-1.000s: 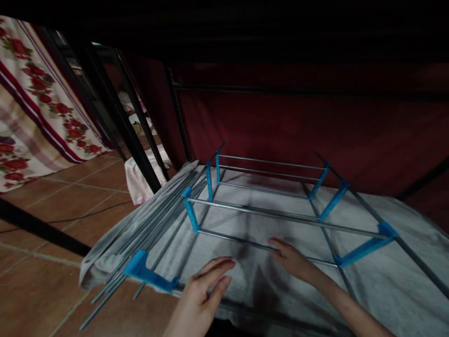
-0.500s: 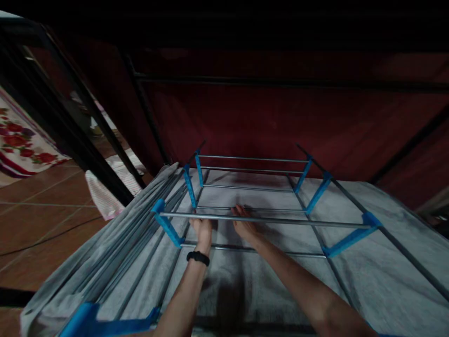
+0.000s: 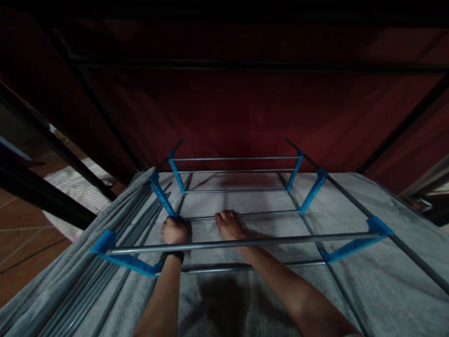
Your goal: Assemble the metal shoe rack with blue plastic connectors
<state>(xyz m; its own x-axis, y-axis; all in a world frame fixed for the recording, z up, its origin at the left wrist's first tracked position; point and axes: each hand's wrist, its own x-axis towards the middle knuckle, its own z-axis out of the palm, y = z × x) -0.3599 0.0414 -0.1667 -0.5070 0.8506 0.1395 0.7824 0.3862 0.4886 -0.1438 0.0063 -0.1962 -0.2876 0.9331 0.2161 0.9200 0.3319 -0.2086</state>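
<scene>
A rack frame of grey metal tubes and blue plastic connectors lies on a grey cloth-covered surface (image 3: 273,299). My left hand (image 3: 175,230) is closed at the left end of a low crossbar, against the bottom of a blue connector (image 3: 162,196); its fingertips are hidden. Farther right, my right hand (image 3: 228,224) has its fingers curled over the same crossbar (image 3: 266,214). Both arms reach beneath a nearer, raised metal tube (image 3: 280,240). That tube runs between a blue connector (image 3: 126,257) on the left and another blue connector (image 3: 358,243) on the right.
Several loose metal tubes (image 3: 87,290) lie along the left side of the cloth. Dark red fabric (image 3: 245,112) with black bars (image 3: 224,64) stands behind the frame. At the left, striped cloth (image 3: 79,192) hangs or lies near the tiled floor (image 3: 21,229).
The view has turned left to right, showing less floor. My left hand has moved outward to the crossbar's left end by the connector. My right hand stays on the crossbar.
</scene>
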